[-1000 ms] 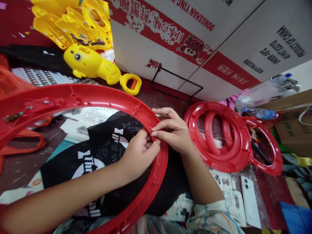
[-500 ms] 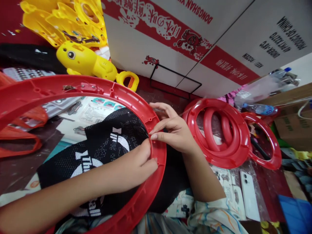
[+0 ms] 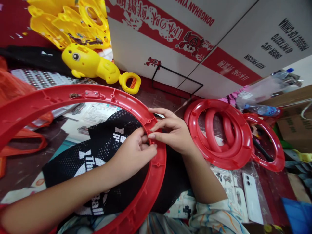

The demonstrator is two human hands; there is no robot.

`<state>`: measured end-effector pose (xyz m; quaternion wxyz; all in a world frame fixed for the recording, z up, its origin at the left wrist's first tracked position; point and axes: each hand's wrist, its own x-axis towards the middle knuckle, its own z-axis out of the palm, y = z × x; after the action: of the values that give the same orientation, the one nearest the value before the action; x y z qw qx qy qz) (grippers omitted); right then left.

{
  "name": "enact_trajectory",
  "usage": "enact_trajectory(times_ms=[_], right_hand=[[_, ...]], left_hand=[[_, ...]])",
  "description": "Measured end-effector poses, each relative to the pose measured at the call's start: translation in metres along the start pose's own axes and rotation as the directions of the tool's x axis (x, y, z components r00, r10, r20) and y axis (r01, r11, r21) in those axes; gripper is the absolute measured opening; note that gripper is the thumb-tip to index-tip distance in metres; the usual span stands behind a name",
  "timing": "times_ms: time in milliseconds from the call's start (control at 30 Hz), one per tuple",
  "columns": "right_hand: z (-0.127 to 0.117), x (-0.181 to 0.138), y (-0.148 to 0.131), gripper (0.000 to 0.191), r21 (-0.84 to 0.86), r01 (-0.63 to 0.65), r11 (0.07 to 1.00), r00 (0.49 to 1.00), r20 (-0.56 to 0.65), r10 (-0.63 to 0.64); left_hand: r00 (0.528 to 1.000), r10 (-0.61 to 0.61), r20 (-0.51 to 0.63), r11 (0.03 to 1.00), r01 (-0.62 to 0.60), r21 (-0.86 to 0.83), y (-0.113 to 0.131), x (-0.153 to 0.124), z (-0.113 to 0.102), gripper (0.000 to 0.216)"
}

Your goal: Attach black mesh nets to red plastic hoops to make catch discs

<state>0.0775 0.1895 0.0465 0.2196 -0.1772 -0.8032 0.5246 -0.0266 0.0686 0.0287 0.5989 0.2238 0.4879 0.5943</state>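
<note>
A large red plastic ring (image 3: 131, 101) spans the view, its hollow, ribbed side facing up. My right hand (image 3: 173, 131) is closed on the ring's right side, thumb at the inner edge and fingers across the channel. Close against it, my left hand (image 3: 137, 151) has its fingers curled at the inner edge and its thumb over the rim. Any small piece between the fingertips is hidden. Black mesh fabric (image 3: 102, 139) with white lettering lies below and inside the ring. A small red fitting (image 3: 91, 94) sits in the channel at the far side.
Yellow duck-like toy (image 3: 83, 60) and yellow shells (image 3: 58, 24) lie at back left. White cartons (image 3: 146, 42) stand behind a black wire frame (image 3: 176, 83). Stacked red rings (image 3: 246, 146), a bottle (image 3: 263, 110) and a phone (image 3: 252, 198) are at right. An orange bag (image 3: 26, 136) lies left.
My left hand has moved up along the inner edge towards my right fingertips, and its curled fingers now show. My right hand stays at the same part of the ring. The view has shifted slightly.
</note>
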Motion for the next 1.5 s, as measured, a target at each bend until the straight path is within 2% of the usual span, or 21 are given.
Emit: enact_trajectory(times_ms=[133, 267, 433, 500, 667, 733, 800, 900, 1000, 1167, 1267, 1400, 1500], right_hand=[[0.001, 0.0, 0.003, 0.01, 0.026, 0.018, 0.999, 0.999, -0.035, -0.018], [-0.002, 0.0, 0.002, 0.003, 0.024, 0.077, 0.997, 0.995, 0.062, -0.079], [-0.001, 0.001, -0.002, 0.007, 0.006, 0.055, 0.998, 0.991, 0.119, -0.056], [0.0, 0.001, -0.003, 0.009, 0.02, 0.024, 1.0, 0.993, 0.119, -0.026], [0.001, 0.0, -0.003, 0.011, 0.025, -0.031, 0.999, 0.998, 0.056, 0.029], [0.002, -0.001, -0.003, 0.01, 0.001, -0.007, 1.0, 1.0, 0.03, 0.007], [0.005, -0.001, -0.003, 0.009, -0.033, 0.024, 0.999, 1.0, 0.006, -0.023], [0.009, -0.002, -0.002, 0.008, -0.083, 0.062, 0.995, 0.998, -0.025, -0.064], [0.012, -0.002, -0.001, 0.008, -0.096, 0.08, 0.992, 0.996, -0.032, -0.083], [0.012, -0.002, -0.001, 0.008, -0.082, 0.088, 0.993, 0.996, -0.022, -0.09], [0.004, -0.001, -0.003, 0.006, -0.064, 0.132, 0.989, 0.988, 0.087, -0.126], [-0.009, 0.001, -0.009, 0.012, -0.08, 0.175, 0.981, 0.956, 0.252, -0.15], [-0.013, 0.0, -0.013, 0.006, -0.105, 0.159, 0.982, 0.965, 0.226, -0.132]], left_hand=[[0.996, -0.062, 0.069, 0.994, 0.055, 0.097, 0.0, 0.0, -0.005, 0.034], [0.975, -0.147, 0.163, 0.964, 0.105, 0.244, -0.001, -0.003, -0.01, 0.036], [0.943, -0.228, 0.244, 0.929, 0.135, 0.346, -0.001, -0.009, -0.012, 0.037], [0.934, -0.245, 0.259, 0.939, 0.161, 0.305, 0.0, -0.01, -0.012, 0.036], [0.93, -0.22, 0.293, 0.975, 0.206, 0.077, 0.002, -0.007, -0.011, 0.029], [0.939, -0.21, 0.273, 0.977, 0.211, 0.029, 0.003, -0.006, -0.009, 0.026], [0.963, -0.189, 0.194, 0.981, 0.192, 0.002, 0.003, -0.005, -0.007, 0.024], [0.994, -0.095, 0.046, 0.995, 0.096, -0.016, 0.001, -0.005, -0.001, 0.023], [1.0, -0.03, -0.007, 0.999, 0.031, 0.019, -0.002, -0.005, 0.002, 0.018], [1.0, -0.024, 0.017, 0.98, 0.02, 0.2, -0.001, -0.004, -0.003, 0.015], [0.998, -0.014, 0.058, 0.964, -0.002, 0.265, 0.002, -0.005, -0.009, 0.02], [0.99, -0.082, 0.116, 0.965, 0.05, 0.256, 0.002, -0.01, -0.012, 0.024], [0.984, -0.121, 0.133, 0.966, 0.086, 0.244, 0.0, -0.012, -0.011, 0.018]])
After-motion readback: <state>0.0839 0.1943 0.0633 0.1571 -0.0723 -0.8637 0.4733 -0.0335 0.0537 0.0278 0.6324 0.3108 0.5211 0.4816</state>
